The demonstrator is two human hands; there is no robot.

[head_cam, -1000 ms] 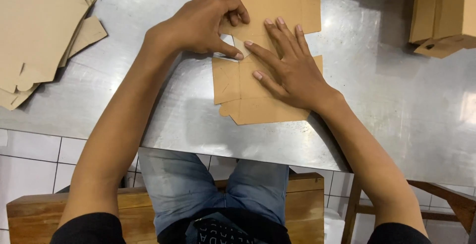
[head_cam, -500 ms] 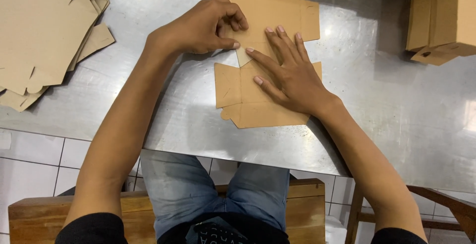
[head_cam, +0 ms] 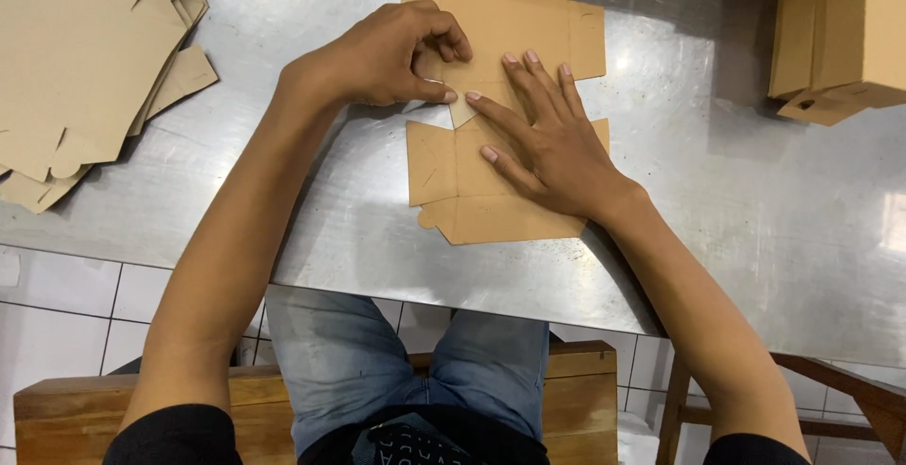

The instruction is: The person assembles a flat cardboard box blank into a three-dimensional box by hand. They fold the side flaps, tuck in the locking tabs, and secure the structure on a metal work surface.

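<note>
Left hand [head_cam: 382, 54], more flap [head_cam: 460, 106] folded

The shiny steel table [head_cam: 736, 191] is free at right (until the folded brown cardboard boxes [head_cam: 840, 35]); a stack of flat brown cardboard sheets [head_cam: 85, 59] blocks the left.

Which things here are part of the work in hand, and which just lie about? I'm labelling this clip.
In hand:
- flat cardboard blank, on the metal table
- left hand, pinching a flap
- right hand, pressing flat on it

Lying about:
- stack of flat blanks, far left
- folded boxes, far right
- wooden bench
</note>
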